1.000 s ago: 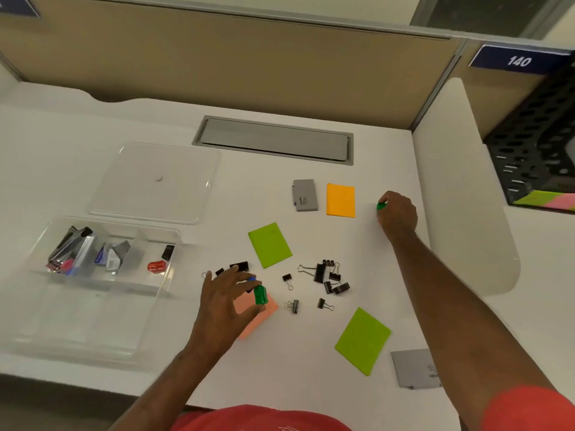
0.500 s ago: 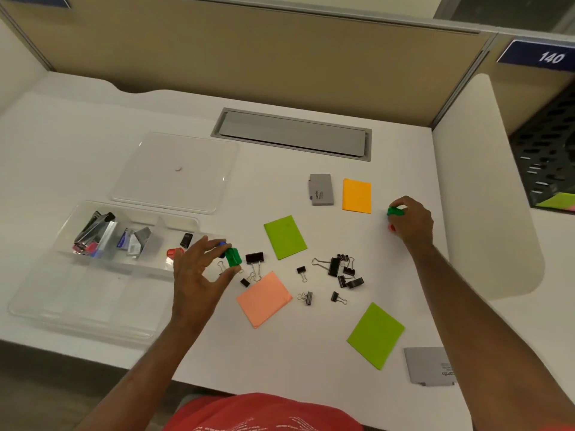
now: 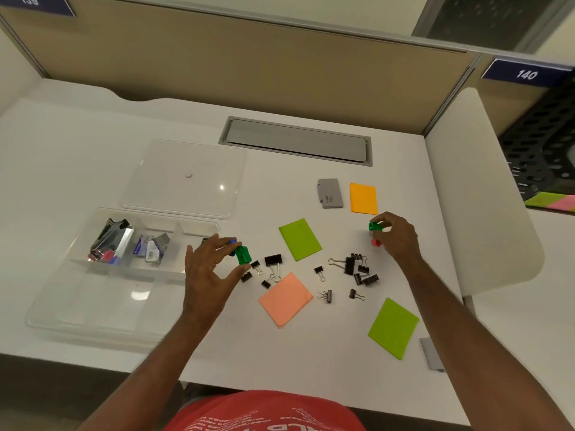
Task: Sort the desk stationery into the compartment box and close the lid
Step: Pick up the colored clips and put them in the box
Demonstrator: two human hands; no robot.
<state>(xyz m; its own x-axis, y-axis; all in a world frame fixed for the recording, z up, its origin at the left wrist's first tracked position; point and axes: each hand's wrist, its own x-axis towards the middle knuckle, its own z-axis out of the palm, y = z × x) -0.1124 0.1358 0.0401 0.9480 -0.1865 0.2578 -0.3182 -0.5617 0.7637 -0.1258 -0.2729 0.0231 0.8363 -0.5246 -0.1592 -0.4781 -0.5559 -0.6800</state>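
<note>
Left hand (image 3: pixel 208 270) carried green sharpener (image 3: pixel 243 255) boxward; right hand (image 3: pixel 395 236) pinches green one (image 3: pixel 375 227).

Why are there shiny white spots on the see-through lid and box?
Head view: ceiling light glares off the clear lid and the box floor; the wide lens bends the desk edges and the partition; small clips look soft, and both hands cast faint shadows.

The open clear compartment box (image 3: pixel 93 306) holds staplers in its far cells, its lid (image 3: pixel 183 178) flat behind it; binder clips (image 3: pixel 357 269) and sticky-note pads (image 3: pixel 300 239) lie scattered at right.
</note>
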